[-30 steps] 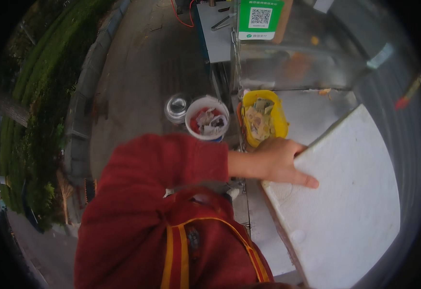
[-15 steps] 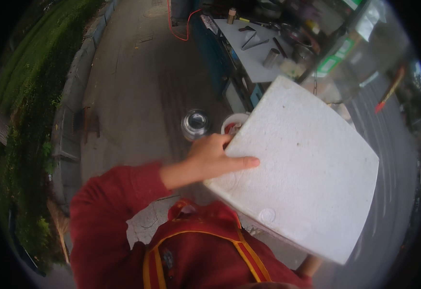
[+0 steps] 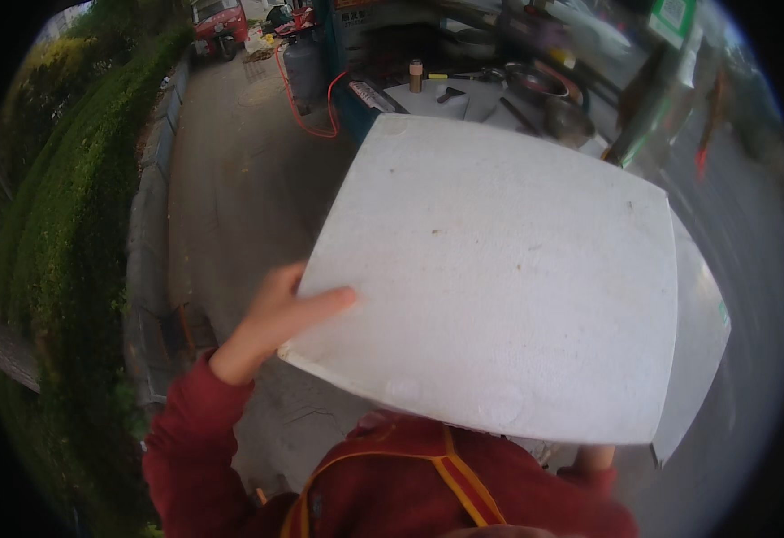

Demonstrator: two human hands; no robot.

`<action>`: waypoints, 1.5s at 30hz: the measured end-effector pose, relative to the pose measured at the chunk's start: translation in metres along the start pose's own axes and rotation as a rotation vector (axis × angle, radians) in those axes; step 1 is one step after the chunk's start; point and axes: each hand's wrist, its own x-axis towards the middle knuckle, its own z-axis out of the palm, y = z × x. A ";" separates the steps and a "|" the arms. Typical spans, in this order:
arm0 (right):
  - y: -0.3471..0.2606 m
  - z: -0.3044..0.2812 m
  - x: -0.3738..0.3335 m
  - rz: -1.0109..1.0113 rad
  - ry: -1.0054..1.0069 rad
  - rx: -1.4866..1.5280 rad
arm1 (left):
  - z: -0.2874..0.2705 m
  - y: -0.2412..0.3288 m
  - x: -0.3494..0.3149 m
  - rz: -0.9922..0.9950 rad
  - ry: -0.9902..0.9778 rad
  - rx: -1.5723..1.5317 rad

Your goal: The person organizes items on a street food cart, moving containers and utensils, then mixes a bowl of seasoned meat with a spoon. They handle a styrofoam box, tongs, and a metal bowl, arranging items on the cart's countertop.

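A wide white slab (image 3: 490, 269), foam by its look, with faint round marks near its lower edge, is in front of me; whether it is a box or a lid I cannot tell. My left hand (image 3: 293, 309) grips its left edge, thumb on top and fingers hidden beneath. Of my right arm only the wrist (image 3: 596, 457) shows below the slab's near right corner; that hand is hidden. Past the slab's right edge a paler panel (image 3: 698, 332) with a small green mark shows.
Beyond the slab is a stall counter (image 3: 398, 97) with a brown bottle (image 3: 416, 76), a pan (image 3: 535, 82) and a metal bowl (image 3: 569, 121). A gas cylinder (image 3: 304, 72) and orange hose (image 3: 333, 108) stand left of it. A kerb (image 3: 150, 215) and hedge (image 3: 60, 215) line the left.
The slab has swung left and levelled out, my left hand moving left with it. It covers more of the counter, and the pot and bucket on the ground are out of sight.
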 end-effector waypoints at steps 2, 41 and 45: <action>0.023 0.048 0.016 0.065 -0.039 0.014 | -0.038 0.004 0.008 -0.025 0.008 -0.091; 0.143 0.603 0.427 -0.155 0.128 0.326 | -0.431 0.123 0.773 0.235 -0.243 0.149; 0.087 0.593 0.483 -0.300 0.225 0.328 | -0.365 0.176 0.878 0.287 -0.357 0.113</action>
